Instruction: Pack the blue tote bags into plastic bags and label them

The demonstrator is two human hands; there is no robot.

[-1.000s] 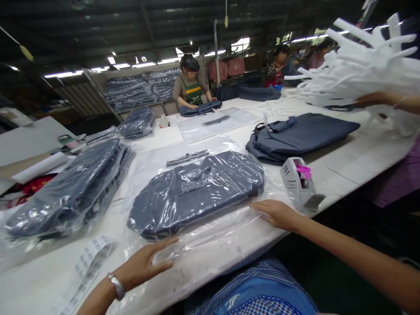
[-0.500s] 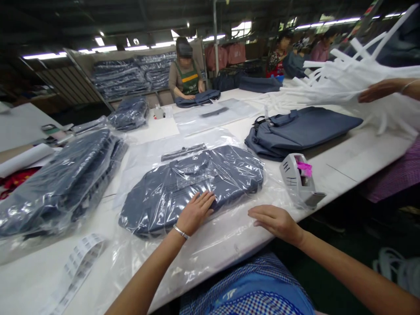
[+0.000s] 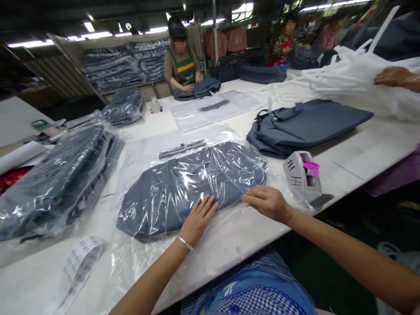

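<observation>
A dark blue bag (image 3: 170, 188) lies flat inside a clear plastic cover on the white table (image 3: 229, 258). My left hand (image 3: 198, 218), with a bracelet at its wrist, rests on the near side of the bag with its fingers spread. At the near right edge of the bag, my right hand (image 3: 267, 202) pinches the clear plastic between its fingertips. A light grey tape dispenser (image 3: 303, 177) with pink tape stands to the right of that hand.
Plastic-covered bags (image 3: 62, 175) are piled at the left, behind a curled label strip (image 3: 80, 267). An uncovered blue bag (image 3: 305, 124) lies at the right. Another person's hand (image 3: 397, 78) touches white strips (image 3: 354, 72). A person in a green apron (image 3: 185, 68) stands across the table.
My right hand has moved left and away from me to the bag's edge, and its fingers have closed on the plastic. The view has shifted slightly; my left hand stays on the bag.
</observation>
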